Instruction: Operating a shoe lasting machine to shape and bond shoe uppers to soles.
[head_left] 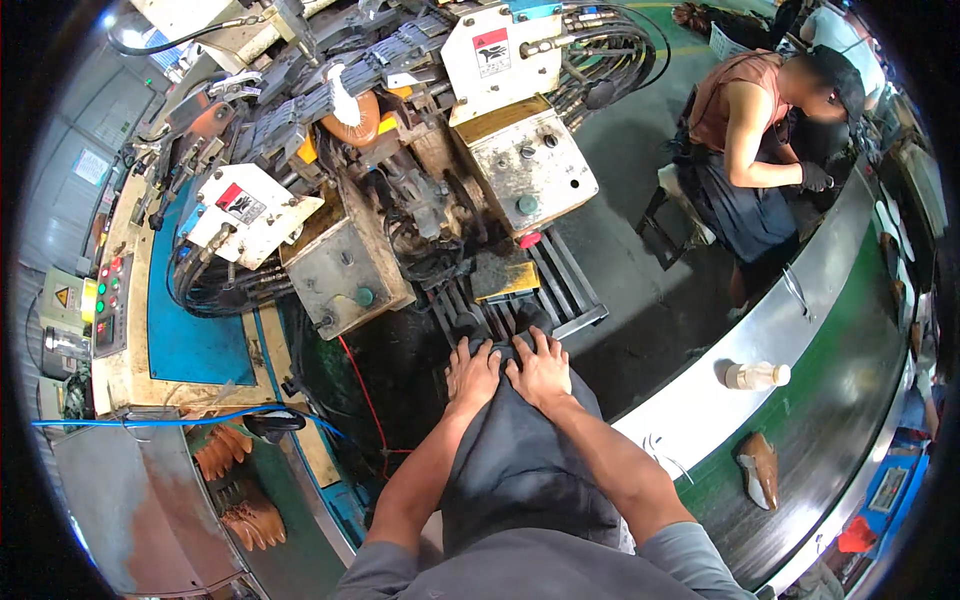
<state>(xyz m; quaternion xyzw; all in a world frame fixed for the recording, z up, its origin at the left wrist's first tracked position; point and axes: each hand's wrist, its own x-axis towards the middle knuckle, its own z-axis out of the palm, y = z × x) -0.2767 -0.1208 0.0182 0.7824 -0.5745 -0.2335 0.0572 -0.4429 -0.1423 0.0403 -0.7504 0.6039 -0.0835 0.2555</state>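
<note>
Evidently, bare left hand (472,376) and bare right hand (540,372) rest on the lap

From where I stand, the fingers (543,347) of both look loosely spread, palms down, pinching nothing I can make out. The hands lie just apart, thumbs inward, touching only the smooth dark grey cloth (530,465) draped over the seated person's knees.

Just ahead is a low block with a yellow top (507,281) among dark metal bars (575,285); whether it is a pedal I cannot tell. If it is, my worry is a foot pressing it by accident while a hand is up in the grimy cream-and-steel machine (465,75): fingers could be crushed. Loose cloth could snag too, were the person to lean in. A rounded brown leather shoe (355,125) sits in the works, well apart from the hands.

To the right, a translucent plastic bottle (752,376) is on the silver metal ledge (685,395); a careless elbow could knock it onto the green-and-black conveyor belt (820,430), near a brown shoe with a pale edge (760,470). Farther along, a co-worker in a salmon sleeveless top (745,130) bends over the line, wearing a dark glove (817,177).
</note>
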